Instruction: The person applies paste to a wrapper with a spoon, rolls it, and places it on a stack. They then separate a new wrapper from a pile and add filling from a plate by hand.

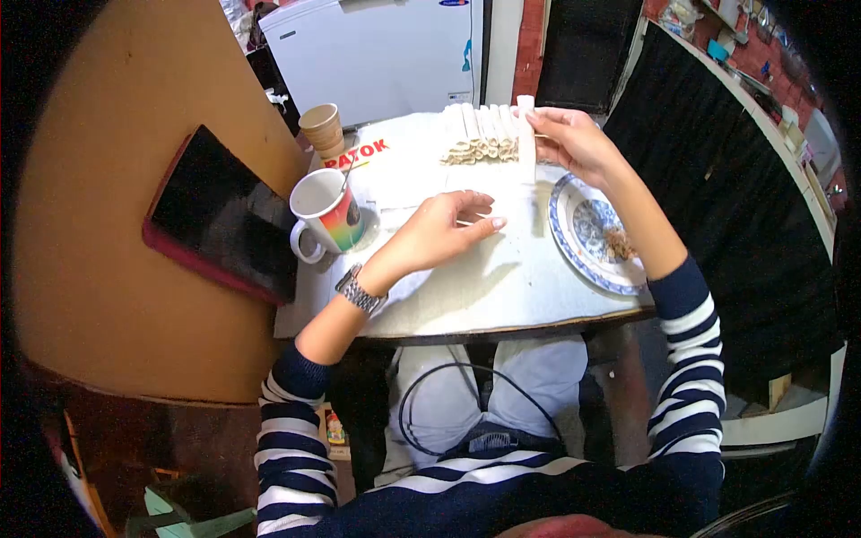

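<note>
My right hand [576, 143] pinches a long pale wrapped roll, perhaps a spring roll [527, 152], at the right end of a pile of similar rolls [480, 130]. The pile lies at the back of the table. Over the middle of the white tabletop is my left hand [453, 224], holding nothing, its fingers loosely bent and apart from the thumb. To the right, a blue-and-white patterned plate [565, 229] carries a small heap of brown crumbly food [619, 244], partly behind my right forearm.
A rainbow-coloured mug [341, 220] with a thin utensil in it stands at the table's left side. Behind it are a brown cup [323, 130] and red lettering on the tabletop. A dark tablet-like device [220, 215] leans against the tan panel. A white freezer [377, 58] stands beyond.
</note>
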A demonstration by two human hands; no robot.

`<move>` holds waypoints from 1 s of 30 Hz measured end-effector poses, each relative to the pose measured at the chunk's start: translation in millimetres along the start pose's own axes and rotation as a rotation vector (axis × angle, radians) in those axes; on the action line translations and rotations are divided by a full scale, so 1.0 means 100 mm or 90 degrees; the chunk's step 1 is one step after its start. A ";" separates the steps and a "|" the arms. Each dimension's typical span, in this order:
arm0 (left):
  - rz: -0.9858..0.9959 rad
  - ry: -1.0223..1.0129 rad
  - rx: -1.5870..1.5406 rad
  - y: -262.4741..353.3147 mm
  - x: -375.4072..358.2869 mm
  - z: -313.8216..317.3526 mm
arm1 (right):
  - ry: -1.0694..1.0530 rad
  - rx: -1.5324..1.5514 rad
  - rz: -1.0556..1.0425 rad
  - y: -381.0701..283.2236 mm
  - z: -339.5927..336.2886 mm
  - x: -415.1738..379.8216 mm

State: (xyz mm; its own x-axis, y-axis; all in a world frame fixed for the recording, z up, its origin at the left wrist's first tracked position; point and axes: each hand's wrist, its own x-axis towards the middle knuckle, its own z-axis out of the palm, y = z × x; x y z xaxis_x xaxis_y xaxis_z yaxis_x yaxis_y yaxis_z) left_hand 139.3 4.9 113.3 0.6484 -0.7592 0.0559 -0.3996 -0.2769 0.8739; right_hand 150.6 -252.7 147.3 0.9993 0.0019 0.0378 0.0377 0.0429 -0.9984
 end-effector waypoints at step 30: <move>0.235 0.332 0.429 -0.75 0.43 -0.09 | 0.288 -0.797 -0.213 0.84 0.10 1.79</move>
State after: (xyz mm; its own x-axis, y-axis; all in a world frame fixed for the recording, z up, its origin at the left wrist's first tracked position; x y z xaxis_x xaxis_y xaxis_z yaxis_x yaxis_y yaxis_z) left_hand 202.9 -1.3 54.9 0.5490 -0.5514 0.6281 -0.8250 -0.4779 0.3016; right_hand 332.9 -238.5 71.0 0.8467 -0.1640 0.5061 0.0115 -0.9454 -0.3256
